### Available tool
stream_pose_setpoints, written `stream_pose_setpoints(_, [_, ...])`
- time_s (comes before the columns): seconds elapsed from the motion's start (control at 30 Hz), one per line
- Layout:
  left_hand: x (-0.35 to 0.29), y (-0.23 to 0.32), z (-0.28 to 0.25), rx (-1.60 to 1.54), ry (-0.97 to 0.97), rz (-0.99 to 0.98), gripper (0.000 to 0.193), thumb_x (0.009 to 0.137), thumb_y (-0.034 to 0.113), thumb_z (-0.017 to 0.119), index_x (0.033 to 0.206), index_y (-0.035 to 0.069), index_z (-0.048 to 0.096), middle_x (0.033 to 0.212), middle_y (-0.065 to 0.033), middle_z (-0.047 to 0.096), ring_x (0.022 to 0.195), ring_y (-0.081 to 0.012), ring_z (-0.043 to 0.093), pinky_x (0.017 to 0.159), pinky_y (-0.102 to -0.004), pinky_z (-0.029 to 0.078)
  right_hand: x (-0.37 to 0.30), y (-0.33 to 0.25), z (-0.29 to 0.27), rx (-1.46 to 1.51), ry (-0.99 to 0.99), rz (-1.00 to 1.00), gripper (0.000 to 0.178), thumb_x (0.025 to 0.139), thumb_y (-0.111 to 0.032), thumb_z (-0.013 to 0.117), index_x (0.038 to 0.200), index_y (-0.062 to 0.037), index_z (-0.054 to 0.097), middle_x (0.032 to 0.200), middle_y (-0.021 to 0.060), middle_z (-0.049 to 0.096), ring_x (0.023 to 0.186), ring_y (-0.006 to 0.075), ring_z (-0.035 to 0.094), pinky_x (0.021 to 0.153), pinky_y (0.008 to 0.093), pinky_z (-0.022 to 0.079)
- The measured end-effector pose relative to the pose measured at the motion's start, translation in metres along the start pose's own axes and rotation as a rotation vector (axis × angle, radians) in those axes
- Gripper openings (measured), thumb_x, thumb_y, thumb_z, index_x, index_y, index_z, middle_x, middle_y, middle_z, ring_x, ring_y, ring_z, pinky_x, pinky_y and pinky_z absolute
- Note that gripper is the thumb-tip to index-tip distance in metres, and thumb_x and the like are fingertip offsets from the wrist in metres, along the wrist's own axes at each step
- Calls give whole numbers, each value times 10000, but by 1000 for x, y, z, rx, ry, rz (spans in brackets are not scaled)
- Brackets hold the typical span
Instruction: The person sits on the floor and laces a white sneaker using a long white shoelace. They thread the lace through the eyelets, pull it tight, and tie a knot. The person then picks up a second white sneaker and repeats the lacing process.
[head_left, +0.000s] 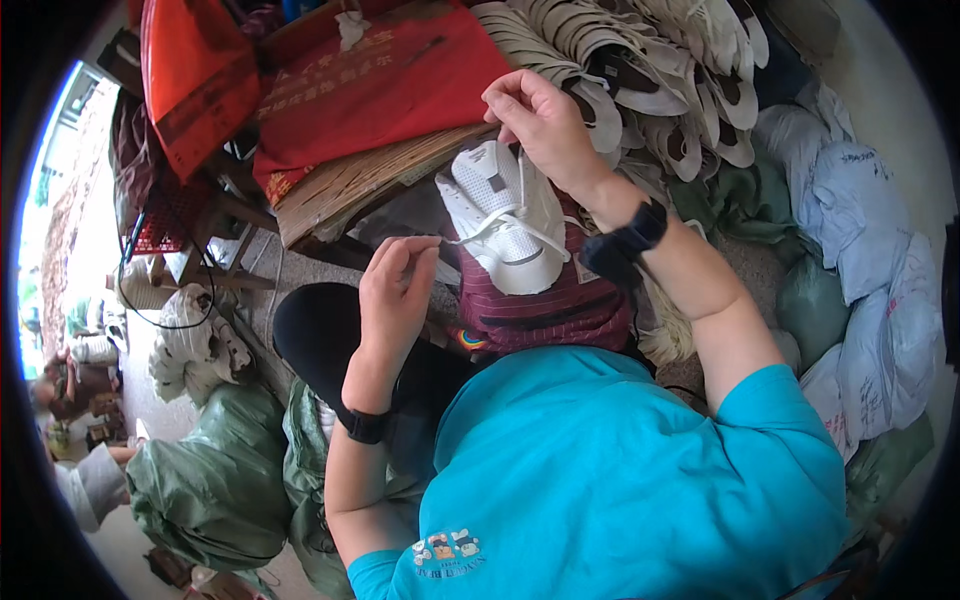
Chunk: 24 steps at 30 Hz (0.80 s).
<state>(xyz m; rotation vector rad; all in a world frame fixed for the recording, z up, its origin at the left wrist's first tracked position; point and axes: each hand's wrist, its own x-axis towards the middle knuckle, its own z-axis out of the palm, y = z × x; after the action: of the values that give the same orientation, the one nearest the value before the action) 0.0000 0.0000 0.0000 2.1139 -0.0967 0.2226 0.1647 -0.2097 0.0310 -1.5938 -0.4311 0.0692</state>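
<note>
A white shoe upper with a perforated tongue lies over my lap, on a maroon striped cloth. Across it, a white shoelace makes a loose crossing. My left hand, left of the upper, pinches one lace end between thumb and fingertips. Beyond the upper's far end, my right hand is raised with its fingers closed together. Another length of lace runs up to it along the tongue, though the grip itself is partly hidden by the fingers.
A wooden bench with a red cloth stands ahead. Stacked pale shoe uppers lie at its far right. White sacks line the right side, green sacks the lower left. A bundle of cream laces hangs at my right.
</note>
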Motion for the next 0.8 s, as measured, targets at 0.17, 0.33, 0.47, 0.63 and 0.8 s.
stream_pose_setpoints(0.17, [21, -14, 44, -156, 24, 6, 108, 911, 30, 674, 1008, -15, 666, 1014, -62, 609, 820, -105, 614, 706, -248, 509, -19, 25, -29, -299, -191, -131, 109, 958, -114, 634, 1014, -21, 643, 868, -9, 657, 759, 77, 592, 696, 247, 498])
stream_pose_setpoints(0.33, [31, -19, 57, 37, -8, -8, 229, 769, 95, 795, 953, 30, 674, 870, -77, 551, 717, -175, 548, 694, -305, 499, -65, 4, -44, -632, -508, 31, 213, 894, -226, 720, 921, -29, 643, 833, 43, 647, 751, 131, 601, 678, 300, 478])
stream_pose_setpoints(0.47, [44, -25, 56, -352, -42, -282, 128, 842, 84, 741, 884, 14, 642, 801, -9, 618, 696, -69, 554, 646, -223, 460, -81, 14, -49, -508, -531, 2, 210, 896, -226, 715, 883, -31, 639, 798, 40, 641, 719, 136, 593, 680, 305, 475])
stream_pose_setpoints(0.63, [62, -8, 36, -449, -94, -277, 39, 892, 30, 668, 903, -1, 647, 771, -12, 637, 701, -38, 570, 614, -217, 451, -51, -7, -58, 115, -516, 736, 145, 966, -170, 636, 983, -26, 626, 804, -20, 636, 699, 47, 545, 648, 223, 448])
stream_pose_setpoints(0.8, [63, -18, -9, -3, -258, -109, 154, 907, 73, 647, 1030, 0, 705, 810, -59, 630, 688, -132, 610, 622, -271, 476, -37, -18, -54, -431, -646, 226, 144, 941, -137, 634, 1010, -10, 639, 778, -16, 619, 690, 53, 532, 620, 245, 448])
